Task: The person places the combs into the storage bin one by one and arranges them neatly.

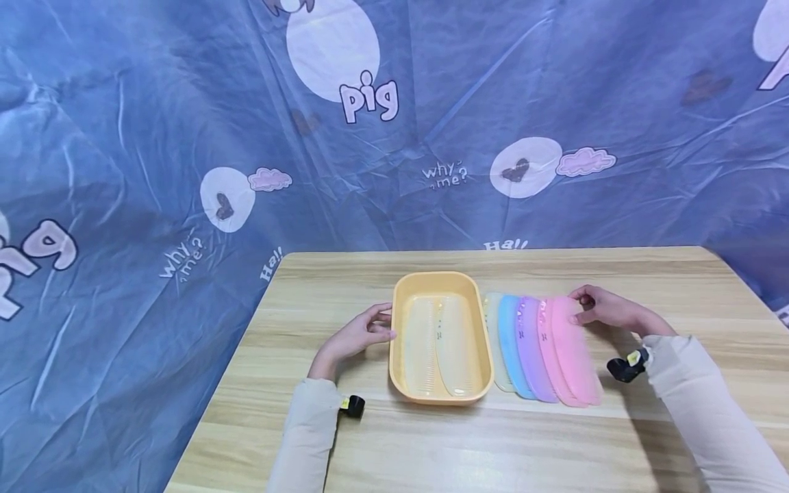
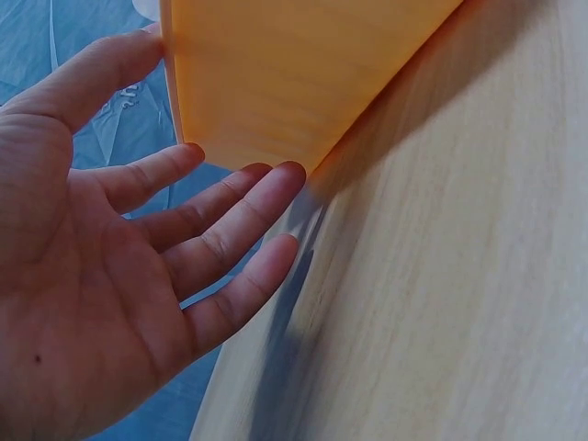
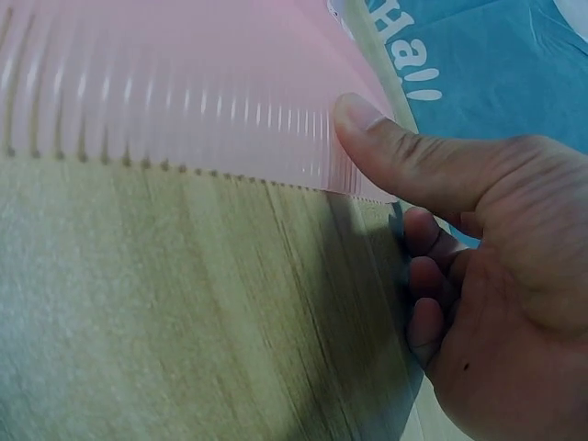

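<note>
My left hand (image 1: 356, 337) is at the left side of a yellow plastic box (image 1: 437, 284). In the left wrist view its spread, loosely bent fingers touch the wall, with the thumb by the rim. Two pale cream combs (image 1: 420, 346) lie side by side inside. To the right of the box, a fanned row of big translucent combs overlaps on the table: a pale one (image 1: 496, 342), a blue one (image 1: 514, 346), a purple one (image 1: 533, 349) and two pink. My right hand (image 1: 607, 309) pinches the outermost pink comb (image 1: 576, 356) near its upper end, thumb on top.
The wooden table (image 1: 431, 452) runs back to a blue printed cloth (image 1: 431, 205) hanging behind it. Small black devices are strapped at both wrists, the right wrist device (image 1: 627, 366) close to the pink combs.
</note>
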`<state>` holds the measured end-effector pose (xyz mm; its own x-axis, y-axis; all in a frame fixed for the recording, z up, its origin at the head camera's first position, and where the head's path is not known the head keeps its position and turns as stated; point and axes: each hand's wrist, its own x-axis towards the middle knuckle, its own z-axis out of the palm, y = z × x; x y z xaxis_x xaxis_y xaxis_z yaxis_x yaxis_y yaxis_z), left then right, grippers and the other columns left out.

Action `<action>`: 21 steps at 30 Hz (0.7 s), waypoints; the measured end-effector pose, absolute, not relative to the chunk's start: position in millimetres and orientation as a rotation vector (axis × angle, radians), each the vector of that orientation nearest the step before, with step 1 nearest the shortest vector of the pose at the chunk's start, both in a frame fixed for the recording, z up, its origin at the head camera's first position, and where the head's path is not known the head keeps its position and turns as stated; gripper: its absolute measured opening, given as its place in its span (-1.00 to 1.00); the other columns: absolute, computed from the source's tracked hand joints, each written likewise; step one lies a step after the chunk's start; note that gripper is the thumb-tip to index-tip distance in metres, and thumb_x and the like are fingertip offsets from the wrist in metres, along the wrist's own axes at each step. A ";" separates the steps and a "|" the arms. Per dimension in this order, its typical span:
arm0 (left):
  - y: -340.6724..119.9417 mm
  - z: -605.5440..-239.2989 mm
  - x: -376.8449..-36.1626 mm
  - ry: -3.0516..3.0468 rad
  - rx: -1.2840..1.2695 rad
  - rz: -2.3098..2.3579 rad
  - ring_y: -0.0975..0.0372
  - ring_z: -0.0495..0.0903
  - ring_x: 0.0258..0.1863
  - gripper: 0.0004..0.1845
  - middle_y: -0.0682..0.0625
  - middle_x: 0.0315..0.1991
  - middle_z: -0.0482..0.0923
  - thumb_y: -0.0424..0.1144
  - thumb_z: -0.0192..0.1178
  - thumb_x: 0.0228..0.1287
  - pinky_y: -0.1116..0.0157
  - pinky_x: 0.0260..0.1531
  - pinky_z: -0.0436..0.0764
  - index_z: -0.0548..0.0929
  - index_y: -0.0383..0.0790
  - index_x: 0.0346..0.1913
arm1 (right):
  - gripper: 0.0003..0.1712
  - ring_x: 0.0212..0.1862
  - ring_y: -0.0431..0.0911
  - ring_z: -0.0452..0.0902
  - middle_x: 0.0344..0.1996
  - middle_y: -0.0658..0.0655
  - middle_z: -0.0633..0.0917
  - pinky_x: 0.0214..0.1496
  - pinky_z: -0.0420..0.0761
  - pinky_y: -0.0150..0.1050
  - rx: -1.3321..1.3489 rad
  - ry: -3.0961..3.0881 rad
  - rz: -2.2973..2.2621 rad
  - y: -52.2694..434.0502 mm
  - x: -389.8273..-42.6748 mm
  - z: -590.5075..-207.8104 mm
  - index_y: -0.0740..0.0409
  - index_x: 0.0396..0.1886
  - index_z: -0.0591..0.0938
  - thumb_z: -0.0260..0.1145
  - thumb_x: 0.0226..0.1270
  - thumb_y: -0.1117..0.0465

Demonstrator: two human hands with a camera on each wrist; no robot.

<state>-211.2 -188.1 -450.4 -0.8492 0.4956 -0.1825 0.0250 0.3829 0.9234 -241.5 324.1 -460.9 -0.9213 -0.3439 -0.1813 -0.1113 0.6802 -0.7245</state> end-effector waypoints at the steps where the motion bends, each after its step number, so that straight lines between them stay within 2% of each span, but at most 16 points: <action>1: -188.1 -450.5 -211.0 2.211 0.458 1.470 -0.05 0.50 0.18 -0.27 -0.29 0.26 0.38 -0.23 0.22 0.32 0.03 0.24 0.45 0.15 -0.21 0.47 | -0.45 -0.26 -0.26 0.26 -0.26 0.15 0.44 -0.24 0.31 -0.46 -0.359 2.593 -1.080 324.4 -241.4 -460.9 0.53 0.04 0.42 0.39 0.17 0.28; 6: -188.3 -449.7 -210.5 2.176 0.453 1.490 -0.04 0.51 0.17 -0.26 -0.29 0.25 0.38 -0.22 0.24 0.31 0.09 0.17 0.52 0.14 -0.22 0.47 | -0.46 -0.23 -0.26 0.28 -0.21 0.20 0.46 -0.22 0.32 -0.49 -0.333 2.599 -1.058 324.3 -239.3 -458.8 0.55 0.03 0.42 0.38 0.18 0.27; 11: -188.6 -450.5 -210.2 2.181 0.447 1.482 -0.02 0.49 0.20 -0.26 -0.27 0.25 0.39 -0.21 0.23 0.31 0.10 0.19 0.50 0.14 -0.20 0.48 | -0.47 -0.24 -0.33 0.34 -0.18 0.22 0.52 -0.20 0.39 -0.50 -0.325 2.574 -1.080 325.9 -236.4 -456.7 0.58 0.03 0.40 0.35 0.20 0.30; 21: -188.5 -451.8 -211.2 2.167 0.470 1.491 0.00 0.52 0.16 -0.26 -0.29 0.23 0.41 -0.21 0.22 0.33 0.17 0.15 0.54 0.12 -0.21 0.48 | -0.51 -0.37 -0.33 0.41 -0.39 0.00 0.55 -0.31 0.47 -0.42 -0.304 2.503 -1.216 331.6 -231.3 -452.0 0.62 0.03 0.37 0.30 0.23 0.35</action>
<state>-211.2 -188.5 -451.8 -0.8331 0.5226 -0.1815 0.0172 0.3525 0.9357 -231.3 331.6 -452.0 -0.9191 -0.3343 -0.2086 -0.0427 0.6108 -0.7907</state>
